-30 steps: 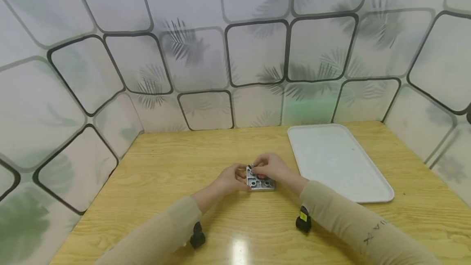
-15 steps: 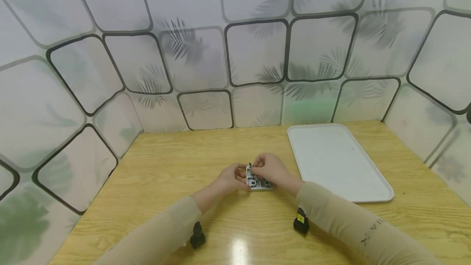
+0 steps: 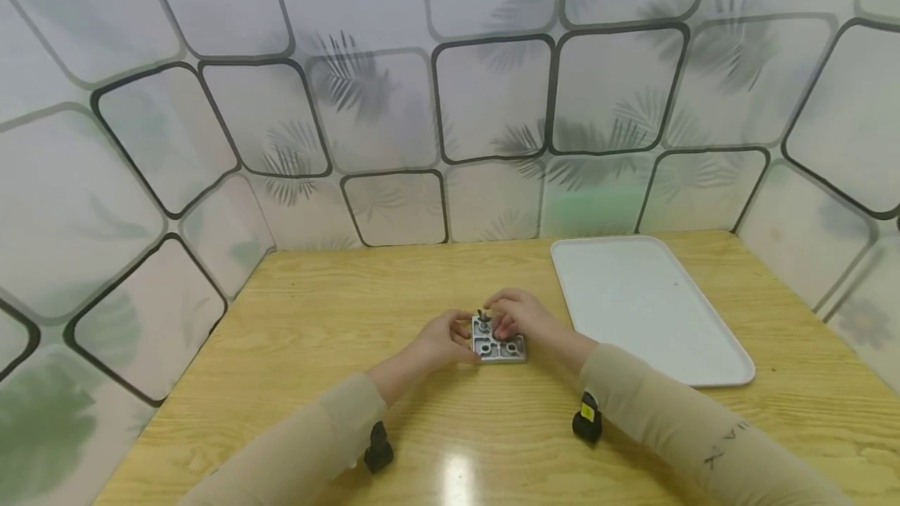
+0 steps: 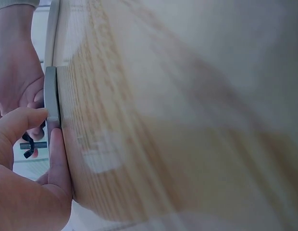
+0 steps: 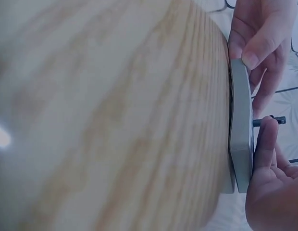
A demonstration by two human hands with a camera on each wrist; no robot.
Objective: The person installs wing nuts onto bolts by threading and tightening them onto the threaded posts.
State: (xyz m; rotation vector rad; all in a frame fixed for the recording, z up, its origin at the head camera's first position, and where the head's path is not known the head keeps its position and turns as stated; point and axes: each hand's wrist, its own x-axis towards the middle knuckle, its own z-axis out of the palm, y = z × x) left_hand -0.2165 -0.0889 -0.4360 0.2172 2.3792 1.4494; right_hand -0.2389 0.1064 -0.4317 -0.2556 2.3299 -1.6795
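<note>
A small silver metal plate (image 3: pixel 498 350) with recesses and round holes lies flat on the table. From its far left corner rises a threaded bolt (image 5: pixel 269 121), upright, carrying a black wing nut (image 4: pixel 29 144). My left hand (image 3: pixel 443 340) grips the plate's left side, thumb at the near edge and fingers at the far corner. Over the plate's far right part is my right hand (image 3: pixel 526 317), its index finger reaching toward the wing nut and its other fingers bent above the plate. No pinch on the nut shows. The right hand covers the plate's far right part.
A white tray (image 3: pixel 633 303) lies to the right on the wooden table (image 3: pixel 351 295), close to my right forearm. Patterned curtains (image 3: pixel 492 100) enclose the table at the back and sides. Both wrists carry a small black device (image 3: pixel 587 422).
My right fingers have come off the wing nut and spread slightly to the right, so the nut and bolt now show. The left hand and the plate have stayed in place.
</note>
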